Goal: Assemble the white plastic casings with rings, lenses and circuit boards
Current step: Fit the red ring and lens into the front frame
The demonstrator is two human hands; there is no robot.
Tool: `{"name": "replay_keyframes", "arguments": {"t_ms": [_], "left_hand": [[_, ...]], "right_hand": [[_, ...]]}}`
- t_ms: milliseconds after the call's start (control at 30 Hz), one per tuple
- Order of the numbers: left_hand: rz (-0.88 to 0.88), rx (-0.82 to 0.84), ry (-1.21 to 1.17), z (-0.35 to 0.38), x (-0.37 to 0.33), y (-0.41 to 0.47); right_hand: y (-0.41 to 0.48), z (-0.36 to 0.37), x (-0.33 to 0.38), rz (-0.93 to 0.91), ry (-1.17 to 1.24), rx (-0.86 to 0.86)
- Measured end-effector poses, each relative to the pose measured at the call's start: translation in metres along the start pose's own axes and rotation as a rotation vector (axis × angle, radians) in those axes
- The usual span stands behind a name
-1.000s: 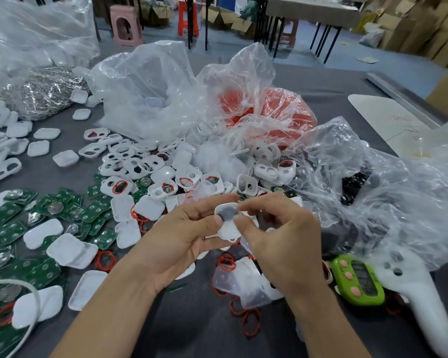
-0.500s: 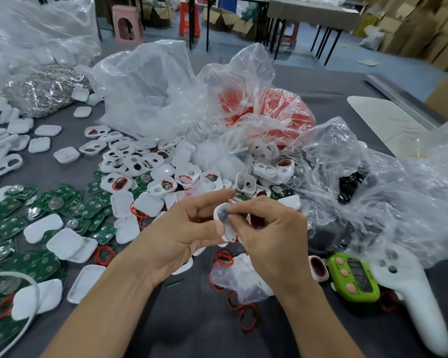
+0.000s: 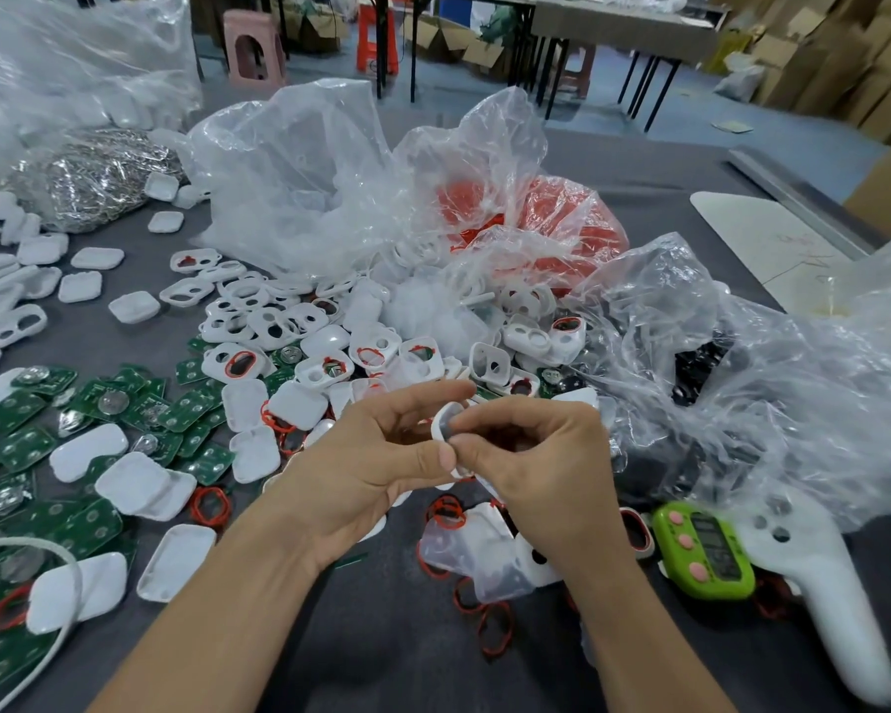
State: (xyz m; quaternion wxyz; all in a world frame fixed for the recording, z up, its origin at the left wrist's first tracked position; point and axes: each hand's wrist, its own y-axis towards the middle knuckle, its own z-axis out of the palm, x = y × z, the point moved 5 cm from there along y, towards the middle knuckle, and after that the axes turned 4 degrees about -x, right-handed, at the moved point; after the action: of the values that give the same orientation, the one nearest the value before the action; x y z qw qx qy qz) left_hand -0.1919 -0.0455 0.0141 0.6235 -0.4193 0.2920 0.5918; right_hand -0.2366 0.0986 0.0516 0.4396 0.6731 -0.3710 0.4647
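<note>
A white plastic casing (image 3: 442, 424) with a dark round opening is held between both hands above the table's middle. My left hand (image 3: 376, 465) pinches its left edge with thumb and forefinger. My right hand (image 3: 541, 455) curls over its right side, fingertips pressing on its face; most of the casing is hidden. Beneath the hands lie red rings (image 3: 209, 506), a small clear bag (image 3: 466, 553) and more white casings (image 3: 248, 362). Green circuit boards (image 3: 176, 414) are scattered at the left.
Crumpled clear plastic bags (image 3: 304, 187) stand behind the pile, one holding red rings (image 3: 561, 213). A green timer (image 3: 703, 550) and a white controller (image 3: 819, 584) lie at the right. A bag of metal parts (image 3: 93, 177) sits at the far left.
The casing has been tipped more upright and raised slightly between the hands. My right fingers have shifted over its face. The camera moved a little closer.
</note>
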Motion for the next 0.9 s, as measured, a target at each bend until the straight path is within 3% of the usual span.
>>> {"name": "replay_keyframes", "arguments": {"t_ms": [333, 567, 733, 900], "left_hand": [[0.049, 0.023, 0.066, 0.002, 0.002, 0.001], [0.043, 0.088, 0.098, 0.004, -0.001, -0.002], [0.037, 0.003, 0.057, 0.0, -0.002, -0.001], [0.109, -0.061, 0.056, 0.0, -0.005, 0.0]], "right_hand": [[-0.001, -0.001, 0.004, -0.069, -0.06, -0.033], [-0.004, 0.005, 0.011, -0.267, -0.236, 0.018], [0.004, -0.015, -0.002, 0.005, 0.041, -0.184], [0.007, -0.027, -0.014, 0.202, 0.025, -0.282]]}}
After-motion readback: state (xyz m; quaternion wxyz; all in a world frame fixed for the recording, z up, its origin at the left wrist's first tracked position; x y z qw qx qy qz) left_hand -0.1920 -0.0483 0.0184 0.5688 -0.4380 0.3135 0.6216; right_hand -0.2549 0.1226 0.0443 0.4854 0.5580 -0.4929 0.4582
